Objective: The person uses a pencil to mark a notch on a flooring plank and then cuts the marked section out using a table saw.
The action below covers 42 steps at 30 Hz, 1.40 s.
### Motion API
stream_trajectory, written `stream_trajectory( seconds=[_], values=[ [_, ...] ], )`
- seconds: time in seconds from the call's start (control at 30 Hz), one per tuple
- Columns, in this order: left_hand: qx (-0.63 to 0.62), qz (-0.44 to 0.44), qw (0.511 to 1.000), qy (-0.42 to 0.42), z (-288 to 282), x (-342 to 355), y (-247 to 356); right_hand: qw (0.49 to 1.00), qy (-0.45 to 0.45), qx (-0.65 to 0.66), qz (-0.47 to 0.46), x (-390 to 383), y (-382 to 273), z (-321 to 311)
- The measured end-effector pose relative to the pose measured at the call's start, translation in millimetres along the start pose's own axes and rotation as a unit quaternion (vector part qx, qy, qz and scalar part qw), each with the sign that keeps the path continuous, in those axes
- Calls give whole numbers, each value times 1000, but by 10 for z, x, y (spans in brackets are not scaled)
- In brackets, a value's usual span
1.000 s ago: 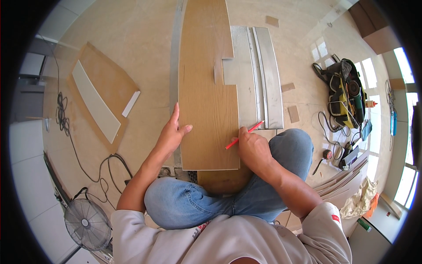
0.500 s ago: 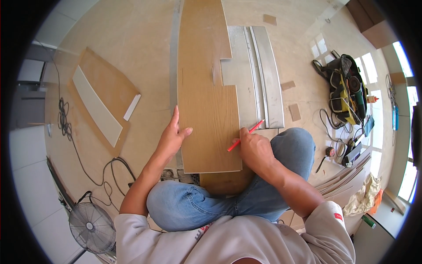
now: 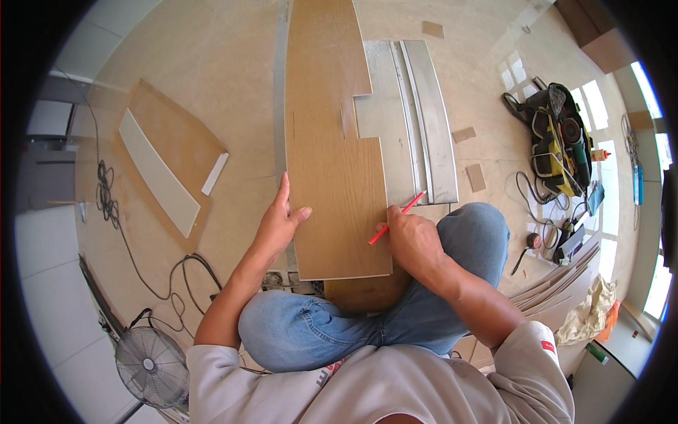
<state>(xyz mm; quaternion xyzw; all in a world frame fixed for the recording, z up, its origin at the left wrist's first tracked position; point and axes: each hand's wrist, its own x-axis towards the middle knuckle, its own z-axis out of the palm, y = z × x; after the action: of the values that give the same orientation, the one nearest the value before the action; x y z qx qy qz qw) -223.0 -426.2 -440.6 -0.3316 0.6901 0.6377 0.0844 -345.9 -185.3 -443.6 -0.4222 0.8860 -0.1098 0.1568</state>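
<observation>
A long wood-grain board [image 3: 335, 191] with a rectangular notch in its right edge lies in the middle, partly over a grey metal piece [image 3: 438, 141] with long raised strips. My left hand [image 3: 279, 226] grips the board's left edge, thumb on the top face and fingers along the side. My right hand [image 3: 413, 240] is closed around a red pencil [image 3: 411, 201] at the board's near right edge, the pencil slanting across that edge. Both my knees, in jeans, are bent around the board's near end.
Cut panels [image 3: 162, 148] and coiled cable [image 3: 107, 198] lie left, with a fan [image 3: 145, 367] near lower left. A tool bag [image 3: 558, 141], tape measure [image 3: 533, 242] and small offcuts [image 3: 475, 178] sit right. Thin strips [image 3: 558, 283] and crumpled paper [image 3: 590, 318] lie lower right.
The board's near end, both hands and the pencil appear slightly lower and farther right, along with slight shifts of the surroundings. My grips look the same.
</observation>
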Motion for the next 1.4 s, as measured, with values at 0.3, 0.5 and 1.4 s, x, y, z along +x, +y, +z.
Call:
stream_trajectory(
  seconds=[0.3,0.5,1.4],
  values=[
    [7,0,1000,8,30,-41,45,998,-10,52,22,-27,-4,14],
    [9,-27,1000,4,36,-74,99,999,-21,44,14,-35,-28,-50],
    [27,11,1000,-3,30,-39,-151,999,-15,-44,-23,-102,-24,-33]
  ],
)
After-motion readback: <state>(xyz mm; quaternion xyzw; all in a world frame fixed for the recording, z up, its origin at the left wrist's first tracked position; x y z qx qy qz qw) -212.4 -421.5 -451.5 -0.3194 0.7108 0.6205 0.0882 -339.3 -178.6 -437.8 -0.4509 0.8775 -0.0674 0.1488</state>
